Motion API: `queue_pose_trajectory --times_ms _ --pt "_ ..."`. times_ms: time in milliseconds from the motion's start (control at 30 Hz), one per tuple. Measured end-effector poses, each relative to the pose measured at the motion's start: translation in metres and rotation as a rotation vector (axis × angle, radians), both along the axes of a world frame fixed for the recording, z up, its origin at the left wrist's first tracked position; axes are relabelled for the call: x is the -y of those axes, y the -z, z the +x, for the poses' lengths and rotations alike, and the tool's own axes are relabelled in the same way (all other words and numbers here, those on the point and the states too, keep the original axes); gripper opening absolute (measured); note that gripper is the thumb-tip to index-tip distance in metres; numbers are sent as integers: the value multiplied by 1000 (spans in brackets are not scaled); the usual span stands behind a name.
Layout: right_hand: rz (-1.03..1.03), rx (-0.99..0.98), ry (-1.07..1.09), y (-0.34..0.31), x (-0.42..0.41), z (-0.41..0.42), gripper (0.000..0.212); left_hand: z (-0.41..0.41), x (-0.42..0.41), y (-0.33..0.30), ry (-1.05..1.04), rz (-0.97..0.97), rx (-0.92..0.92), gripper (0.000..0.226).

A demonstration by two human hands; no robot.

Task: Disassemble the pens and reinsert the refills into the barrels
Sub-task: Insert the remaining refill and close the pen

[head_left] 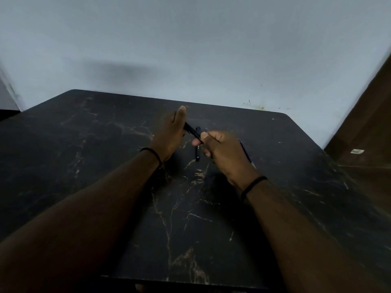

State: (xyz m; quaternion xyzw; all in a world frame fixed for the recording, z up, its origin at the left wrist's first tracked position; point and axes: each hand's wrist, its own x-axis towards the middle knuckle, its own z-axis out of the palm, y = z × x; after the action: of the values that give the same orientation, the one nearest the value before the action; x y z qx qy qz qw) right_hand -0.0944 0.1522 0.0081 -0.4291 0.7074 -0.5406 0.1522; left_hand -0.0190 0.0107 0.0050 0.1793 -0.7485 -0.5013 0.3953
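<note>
Both hands meet above the middle of the black marble table. A black pen spans the gap between them. My left hand grips its far end and my right hand pinches its near end between thumb and fingers. Under the hands a second dark pen lies on the table, pointing towards me. A thin blue refill lies just right of my right hand, partly hidden by it.
A pale wall rises right behind the table's far edge. A brown wooden surface stands at the right, past the table's corner. Dark bands sit on both wrists.
</note>
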Motion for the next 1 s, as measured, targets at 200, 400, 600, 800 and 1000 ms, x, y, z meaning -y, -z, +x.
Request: queue_pose_trajectory --times_ms 200,400,600,800,1000 --pt "-1 382 -168 0 -1 -5 39 -3 3 2 -39 -31 3 49" --pt "1 491 -215 3 1 -9 38 -4 4 1 -30 -32 0 50" --pt "-5 630 -258 1 1 -9 37 -1 0 -3 -16 -48 -10 47" --pt "34 292 -159 1 -2 -6 36 1 -1 -4 -24 -58 -7 50" --pt "88 -360 98 9 5 -10 18 4 -1 2 -39 -67 87 55"
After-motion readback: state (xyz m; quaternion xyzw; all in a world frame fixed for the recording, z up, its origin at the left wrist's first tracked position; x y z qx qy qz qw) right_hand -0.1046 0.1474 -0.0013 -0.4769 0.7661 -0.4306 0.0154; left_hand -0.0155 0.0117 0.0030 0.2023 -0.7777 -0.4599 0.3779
